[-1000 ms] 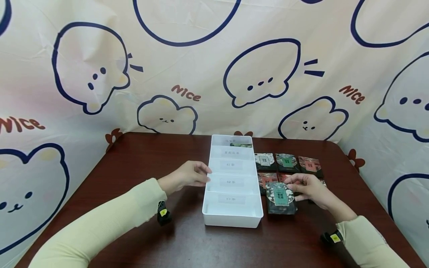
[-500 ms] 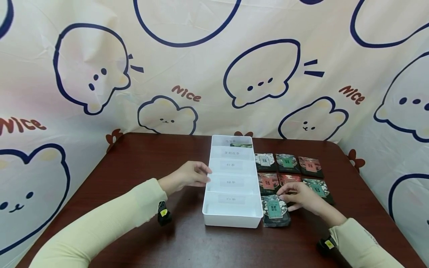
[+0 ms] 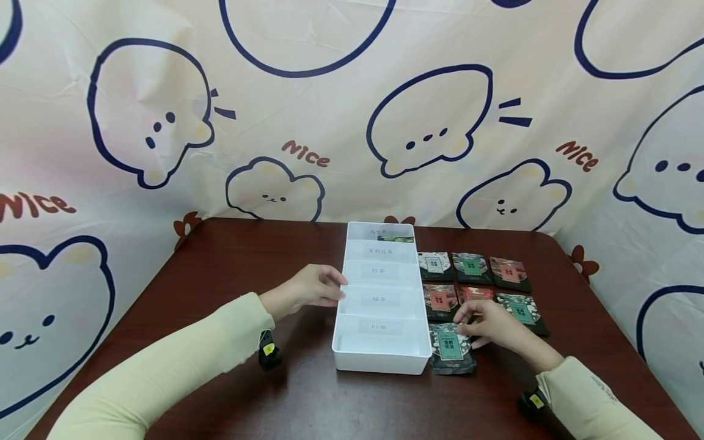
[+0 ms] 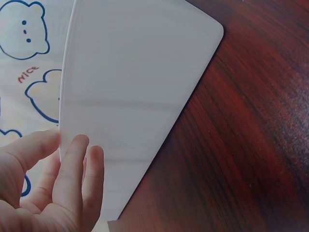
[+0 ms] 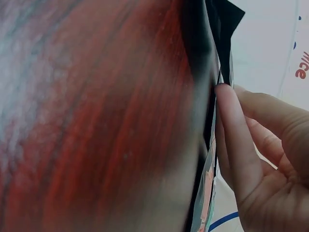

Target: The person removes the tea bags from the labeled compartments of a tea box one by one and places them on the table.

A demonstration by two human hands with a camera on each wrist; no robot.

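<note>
In the head view a long white divided box (image 3: 382, 362) lies lengthwise, its compartments labelled in Chinese. My left hand (image 3: 309, 288) holds its left rim; two fingertips reach over the edge while other fingers (image 4: 72, 169) lie along the outer wall. By the box's near right corner sits a small stack of dark tea packets (image 3: 451, 347), the top one bearing a green label. My right hand (image 3: 489, 327) pinches the stack's upper right edge. From the right wrist view a fingertip (image 5: 227, 94) presses at the packets' thin edge, with layers slightly parted.
Beyond the stack, two rows of tea packets (image 3: 471, 267) lie right of the box, with white, green and red labels. One red-labelled packet (image 3: 474, 294) is partly behind my right hand. A green packet (image 3: 396, 239) shows in the farthest compartment. A printed curtain (image 3: 341, 122) closes off the back.
My right hand has brought the tea packet stack nearer and left, down beside the box's near corner, uncovering the packets behind. The left hand has stayed at the rim.
</note>
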